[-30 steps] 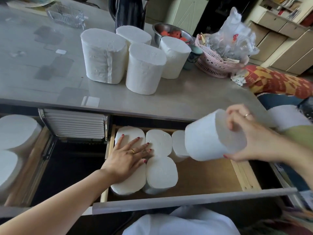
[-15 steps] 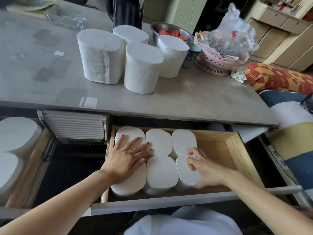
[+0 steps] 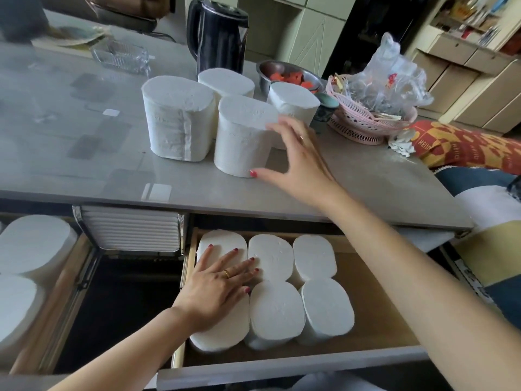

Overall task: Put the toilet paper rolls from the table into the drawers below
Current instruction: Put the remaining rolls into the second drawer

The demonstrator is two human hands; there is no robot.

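Head view: four toilet paper rolls (image 3: 180,117) stand upright on the grey counter (image 3: 366,176), bunched together near the black kettle (image 3: 217,35). Right hand (image 3: 298,156) is at the nearest roll (image 3: 242,136), fingers spread wide, thumb tip touching its base, not clamped yet. Left hand (image 3: 217,289) lies flat, fingers apart, on the left rolls in the open right drawer (image 3: 380,320), which holds six. The left drawer (image 3: 56,306) has two more.

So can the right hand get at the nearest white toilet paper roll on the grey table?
Probably yes. The right hand is open right beside the nearest white toilet paper roll, thumb at its base, with nothing between them.
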